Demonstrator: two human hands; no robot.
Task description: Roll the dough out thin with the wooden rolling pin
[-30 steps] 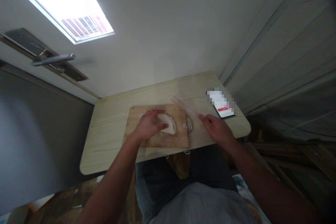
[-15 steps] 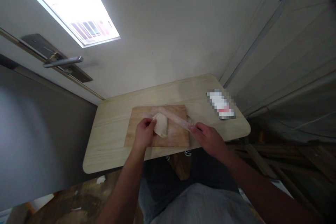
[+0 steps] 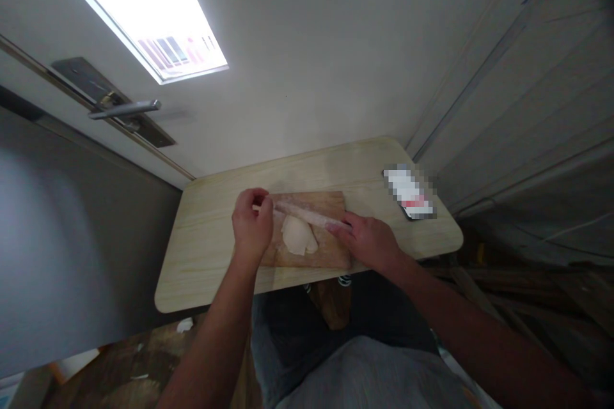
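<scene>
A flattened piece of pale dough [image 3: 298,235] lies on a wooden cutting board [image 3: 330,257]. Just beyond it, a floury rolling pin [image 3: 307,213] slants across the board. My left hand [image 3: 254,220] is closed around the pin's left end. At the other end, my right hand [image 3: 369,239] grips the pin, its fingers wrapped round it. Neither hand touches the dough.
The board rests on a light wood-grain table [image 3: 201,243] with rounded corners. A phone [image 3: 409,193], partly blurred out, lies near the table's right end. Behind stands a pale door with a metal handle [image 3: 125,108]. A white scrap [image 3: 185,324] is on the floor.
My left hand has let go of the dough, moved up and taken the rolling pin's left end. The dough now lies flat, and the view has shifted slightly.
</scene>
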